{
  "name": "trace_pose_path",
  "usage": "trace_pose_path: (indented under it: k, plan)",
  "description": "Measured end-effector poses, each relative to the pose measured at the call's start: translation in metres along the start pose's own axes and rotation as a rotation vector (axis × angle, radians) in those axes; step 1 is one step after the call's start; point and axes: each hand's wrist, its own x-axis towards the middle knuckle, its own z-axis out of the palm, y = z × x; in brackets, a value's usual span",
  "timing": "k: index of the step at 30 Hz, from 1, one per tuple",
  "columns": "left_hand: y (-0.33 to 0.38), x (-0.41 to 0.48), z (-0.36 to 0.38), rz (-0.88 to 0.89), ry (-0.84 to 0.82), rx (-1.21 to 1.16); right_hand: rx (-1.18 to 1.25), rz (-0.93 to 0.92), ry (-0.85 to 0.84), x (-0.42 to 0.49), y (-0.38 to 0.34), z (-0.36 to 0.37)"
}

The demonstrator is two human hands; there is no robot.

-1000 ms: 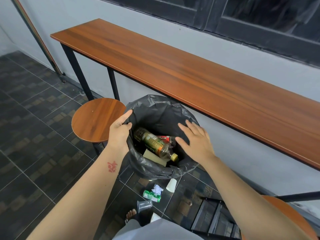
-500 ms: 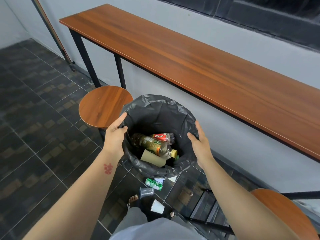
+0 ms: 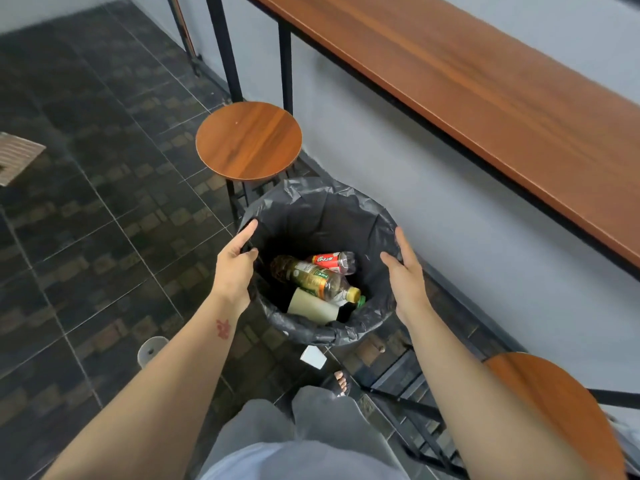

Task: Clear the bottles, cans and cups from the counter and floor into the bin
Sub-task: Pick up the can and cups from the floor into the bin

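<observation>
The bin (image 3: 349, 336), lined with a black bag, is in the middle of the view, below the counter (image 3: 485, 98). My left hand (image 3: 235, 268) grips its left rim, thumb over the edge. My right hand (image 3: 403, 275) clasps the right rim, fingers along the outside. Inside lie a tea bottle (image 3: 311, 277) with a yellow cap, a red-labelled bottle (image 3: 334, 261) and a beige paper cup (image 3: 311, 306). A white cup (image 3: 313, 356) lies on the floor just in front of the bin. A clear cup (image 3: 152, 349) lies further left, partly behind my left forearm.
A round wooden stool (image 3: 249, 140) stands just behind and left of the bin. A second stool (image 3: 554, 410) with black metal legs is at the lower right. My sandalled foot (image 3: 341, 382) is close to the bin. Dark tiled floor spreads to the left.
My right hand went from hovering open over the bin to clasping its right rim. The view tilted down and shifted; the green can on the floor is no longer visible.
</observation>
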Motion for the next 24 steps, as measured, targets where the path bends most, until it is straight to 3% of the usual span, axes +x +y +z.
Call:
trace_pose_path:
  k: [11, 24]
  plan:
    - [-0.079, -0.037, -0.08, -0.039, 0.073, -0.049, -0.03, 0.0, -0.066, -0.048, 0.081, 0.04]
    - [-0.242, 0.016, -0.191, -0.183, 0.407, -0.154, -0.07, 0.126, -0.323, 0.016, 0.228, 0.169]
